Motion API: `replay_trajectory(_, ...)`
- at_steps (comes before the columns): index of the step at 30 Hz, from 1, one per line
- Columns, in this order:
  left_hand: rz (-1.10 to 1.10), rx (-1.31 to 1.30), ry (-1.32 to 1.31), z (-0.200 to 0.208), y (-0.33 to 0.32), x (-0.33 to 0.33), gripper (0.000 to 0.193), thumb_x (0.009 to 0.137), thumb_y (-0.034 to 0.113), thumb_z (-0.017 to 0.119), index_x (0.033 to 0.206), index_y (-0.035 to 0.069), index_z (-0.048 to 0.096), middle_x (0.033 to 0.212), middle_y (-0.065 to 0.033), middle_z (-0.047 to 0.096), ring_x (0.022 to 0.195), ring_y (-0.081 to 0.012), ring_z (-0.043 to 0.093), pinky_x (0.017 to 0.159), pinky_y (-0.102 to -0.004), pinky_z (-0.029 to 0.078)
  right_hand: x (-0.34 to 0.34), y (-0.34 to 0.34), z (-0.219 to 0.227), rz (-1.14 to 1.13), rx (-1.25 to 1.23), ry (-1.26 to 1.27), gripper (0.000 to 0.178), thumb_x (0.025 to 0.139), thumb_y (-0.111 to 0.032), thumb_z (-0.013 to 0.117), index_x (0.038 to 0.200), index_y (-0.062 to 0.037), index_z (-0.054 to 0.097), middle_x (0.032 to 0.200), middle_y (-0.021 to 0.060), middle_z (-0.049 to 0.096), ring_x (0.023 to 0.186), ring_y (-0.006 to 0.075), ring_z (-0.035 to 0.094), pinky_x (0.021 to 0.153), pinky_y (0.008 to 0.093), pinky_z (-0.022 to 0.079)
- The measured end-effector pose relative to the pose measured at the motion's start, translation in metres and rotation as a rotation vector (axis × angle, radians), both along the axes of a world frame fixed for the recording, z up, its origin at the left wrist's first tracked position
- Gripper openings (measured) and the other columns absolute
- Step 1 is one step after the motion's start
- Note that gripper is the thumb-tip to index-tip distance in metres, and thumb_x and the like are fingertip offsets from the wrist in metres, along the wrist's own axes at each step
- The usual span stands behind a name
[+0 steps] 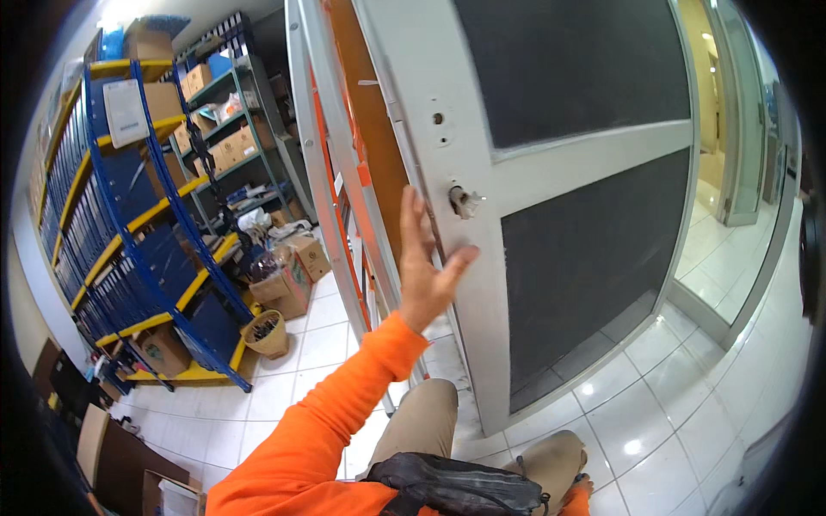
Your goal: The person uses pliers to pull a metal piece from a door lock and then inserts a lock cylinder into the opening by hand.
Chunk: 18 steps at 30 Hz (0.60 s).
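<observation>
My left hand (428, 271) is raised in front of the edge of a white-framed door (477, 310) with dark panels. Its fingers point upward and the thumb is spread toward the door face; it seems to rest at the edge, though contact is hard to make out. Just right of the fingertips, a rough lock hole (465, 202) has whitish, ragged material sticking out. Higher on the frame are smaller holes (439, 120). My right hand (582, 486) shows only partly by my knee at the bottom, and its fingers are mostly hidden.
An aluminium and orange ladder (340, 189) stands left of the door. Blue and yellow shelving (159, 219) full of binders fills the left, with cartons (282, 291) and a woven basket (267, 335) beside it. A dark bag (456, 483) hangs at my waist. Glass doors (731, 172) stand at right.
</observation>
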State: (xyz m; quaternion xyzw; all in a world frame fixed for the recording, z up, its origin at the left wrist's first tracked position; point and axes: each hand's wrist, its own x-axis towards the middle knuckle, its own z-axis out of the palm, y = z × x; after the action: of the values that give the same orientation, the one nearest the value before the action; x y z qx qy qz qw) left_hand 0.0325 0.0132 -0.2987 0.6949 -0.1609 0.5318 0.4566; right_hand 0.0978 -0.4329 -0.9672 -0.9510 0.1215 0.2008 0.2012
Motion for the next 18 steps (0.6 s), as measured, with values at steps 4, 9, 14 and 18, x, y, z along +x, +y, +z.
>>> replay_trajectory(4, 0.129, 0.027, -0.073, -0.012, -0.023, 0.031, 0.105, 0.094, 0.001, 0.076, 0.171, 0.007, 0.006, 0.169, -0.0208, 0.034, 0.15, -0.0299, 0.044, 0.12, -0.041, 0.039, 0.065, -0.012, 0.052, -0.393, 0.489, -0.37, 0.03, 0.093, -0.024, 0.074, 0.114, -0.0022, 0.067, 0.114, 0.023, 0.07, 0.103, 0.0356, 0.069, 0.093, 0.0461, 0.055)
replay_trajectory(9, -0.061, -0.131, 0.021, -0.022, -0.009, 0.017, 0.093, 0.096, 0.011, 0.076, 0.169, 0.005, 0.018, 0.158, -0.0157, 0.044, 0.143, -0.0245, 0.048, 0.117, -0.0376, 0.04, 0.134, 0.093, 0.363, 0.197, 1.035, -0.698, 0.026, 0.109, -0.025, 0.058, 0.106, 0.0007, 0.064, 0.086, 0.0062, 0.066, 0.076, 0.0169, 0.06, 0.072, 0.0312, 0.05)
replay_trajectory(14, -0.287, -0.158, 0.05, 0.015, -0.007, 0.018, 0.08, 0.093, 0.003, 0.075, 0.162, 0.004, 0.035, 0.131, -0.01, 0.066, 0.123, -0.0197, 0.062, 0.108, -0.0354, 0.049, -0.018, 0.213, 0.705, 0.802, 1.245, -0.929, 0.03, 0.1, -0.026, 0.066, 0.112, 0.0006, 0.065, 0.094, 0.0071, 0.068, 0.085, 0.015, 0.063, 0.077, 0.0317, 0.052)
replay_trajectory(18, -0.244, -0.234, 0.016, 0.025, -0.022, 0.027, 0.079, 0.092, 0.0, 0.076, 0.161, 0.006, 0.039, 0.129, -0.0103, 0.07, 0.115, -0.0192, 0.069, 0.103, -0.0324, 0.053, -0.044, 0.247, 0.791, 0.929, 0.446, -1.522, 0.04, 0.091, -0.034, 0.077, 0.111, -0.0005, 0.067, 0.096, 0.0145, 0.071, 0.085, 0.03, 0.069, 0.077, 0.0389, 0.056)
